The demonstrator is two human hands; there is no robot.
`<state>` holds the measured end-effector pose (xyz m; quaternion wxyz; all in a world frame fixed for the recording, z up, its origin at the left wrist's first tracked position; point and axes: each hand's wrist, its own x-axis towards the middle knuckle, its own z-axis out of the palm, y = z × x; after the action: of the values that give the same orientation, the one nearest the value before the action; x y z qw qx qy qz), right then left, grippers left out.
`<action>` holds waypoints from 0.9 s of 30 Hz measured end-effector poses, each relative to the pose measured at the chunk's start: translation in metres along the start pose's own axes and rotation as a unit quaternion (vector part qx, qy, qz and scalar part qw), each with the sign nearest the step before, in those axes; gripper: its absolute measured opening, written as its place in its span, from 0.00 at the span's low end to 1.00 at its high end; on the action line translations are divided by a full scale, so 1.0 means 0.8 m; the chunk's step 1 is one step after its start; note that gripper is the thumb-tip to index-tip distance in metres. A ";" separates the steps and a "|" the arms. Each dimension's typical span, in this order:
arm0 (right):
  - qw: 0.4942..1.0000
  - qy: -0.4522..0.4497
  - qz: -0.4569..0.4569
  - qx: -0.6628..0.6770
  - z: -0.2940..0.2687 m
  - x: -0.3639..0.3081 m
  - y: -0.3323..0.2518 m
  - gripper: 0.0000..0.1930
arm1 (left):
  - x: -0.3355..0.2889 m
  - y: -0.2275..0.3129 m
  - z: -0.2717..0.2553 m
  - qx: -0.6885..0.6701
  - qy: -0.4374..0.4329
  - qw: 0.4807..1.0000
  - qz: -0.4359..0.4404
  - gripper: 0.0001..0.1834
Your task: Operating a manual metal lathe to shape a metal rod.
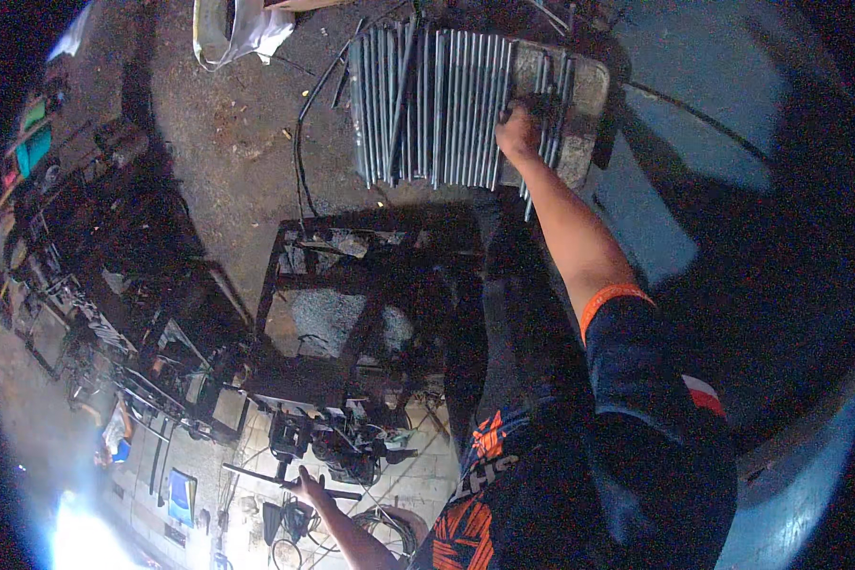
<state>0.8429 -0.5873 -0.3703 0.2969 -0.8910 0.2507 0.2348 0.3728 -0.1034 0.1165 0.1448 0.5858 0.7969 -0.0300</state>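
My right arm stretches forward to a row of grey metal rods (465, 109) laid side by side on a pale slab-like surface (584, 114). My right hand (518, 131) is closed over rods near the right end of the row, its fingertips lost in shadow. A few rods there lie apart and slanted, and one lies across the row farther left. At lower left my left hand (306, 487) is closed around a straight bar handle (256, 473) beside a dark machine (290, 437). The handle's far end sticks out past the hand.
A dark metal frame (280, 275) with pale shavings (342, 318) stands between me and the rods. A black cable (300, 142) runs along the floor beside the row. A white sack (242, 38) lies at the top; cluttered shelves (114, 313) stand left. Bright glare (85, 532) fills the lower-left corner.
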 end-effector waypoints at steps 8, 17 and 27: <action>0.997 0.028 0.013 0.065 0.020 0.010 0.022 0.18 | -0.029 0.021 0.015 0.055 0.051 0.996 0.038 0.46; 1.000 -0.013 0.026 -0.007 0.006 0.013 0.016 0.22 | -0.011 0.016 0.007 0.058 0.041 0.997 -0.025 0.43; 0.995 0.029 -0.083 0.048 0.011 0.020 0.027 0.21 | -0.020 0.015 0.015 0.028 0.053 0.998 0.019 0.46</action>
<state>0.8399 -0.6019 -0.3943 0.3505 -0.9000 0.1952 0.1705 0.3906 -0.1172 0.1112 0.0862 0.6058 0.7907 -0.0181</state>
